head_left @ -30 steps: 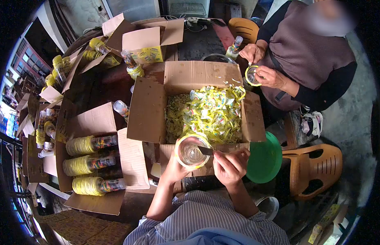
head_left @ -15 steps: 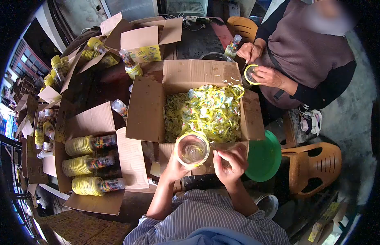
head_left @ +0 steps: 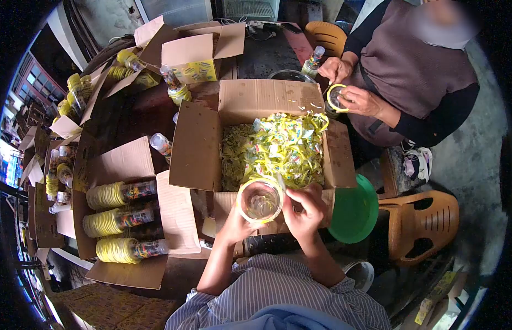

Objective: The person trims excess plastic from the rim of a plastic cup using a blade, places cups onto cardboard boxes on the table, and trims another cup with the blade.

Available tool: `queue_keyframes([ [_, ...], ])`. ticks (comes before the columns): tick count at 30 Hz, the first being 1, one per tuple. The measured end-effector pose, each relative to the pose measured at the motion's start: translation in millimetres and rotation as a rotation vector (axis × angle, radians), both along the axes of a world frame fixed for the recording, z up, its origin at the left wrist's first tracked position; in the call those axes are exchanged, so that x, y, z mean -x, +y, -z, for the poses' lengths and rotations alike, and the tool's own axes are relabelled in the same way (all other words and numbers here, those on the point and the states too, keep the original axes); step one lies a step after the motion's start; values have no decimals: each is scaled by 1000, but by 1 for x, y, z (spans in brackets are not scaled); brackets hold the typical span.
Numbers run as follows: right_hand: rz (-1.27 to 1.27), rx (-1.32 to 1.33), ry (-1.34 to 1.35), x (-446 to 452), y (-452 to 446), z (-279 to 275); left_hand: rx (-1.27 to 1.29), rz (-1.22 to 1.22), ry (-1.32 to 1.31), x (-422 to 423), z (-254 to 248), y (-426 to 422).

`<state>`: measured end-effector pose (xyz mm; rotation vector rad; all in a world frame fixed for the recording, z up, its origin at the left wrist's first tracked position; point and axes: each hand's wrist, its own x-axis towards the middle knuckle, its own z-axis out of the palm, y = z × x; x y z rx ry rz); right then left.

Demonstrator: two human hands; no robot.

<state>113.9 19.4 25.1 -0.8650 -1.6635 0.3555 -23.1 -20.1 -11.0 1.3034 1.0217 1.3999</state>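
Note:
My left hand (head_left: 237, 226) is wrapped round a clear plastic cup (head_left: 261, 202) with a yellow rim, its round mouth facing up at me. At the cup's right edge is my right hand (head_left: 305, 212), thumb and fingers pinched close to the rim. Whatever those fingers pinch is too small to make out. Just beyond both hands stands an open cardboard box (head_left: 196, 147), holding a heap of yellow and clear plastic scraps (head_left: 289, 148).
On the left, another carton (head_left: 121, 275) holds stacks of yellow-rimmed cups (head_left: 110, 224). A green basin (head_left: 355, 212) and an orange chair (head_left: 423, 225) are at right. Across the table, a co-worker (head_left: 415, 71) holds a similar cup (head_left: 337, 98). More cup stacks (head_left: 176, 85) stand behind.
My right hand has moved left and slightly up, from beside the cup to its rim. The cup stays in my left hand, nearly still.

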Motion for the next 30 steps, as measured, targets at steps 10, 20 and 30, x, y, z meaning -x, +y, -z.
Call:
queue_keyframes([
  [10, 65, -185, -174, -8, -14, 10, -60, -52, 20, 5, 8, 2],
  [20, 28, 89, 93, 7, -15, -4, -22, 25, -122, 2, 0, -1],
  [30, 8, -42, 43, 3, -22, -6, -75, 39, -129, 0, -3, 0],
])
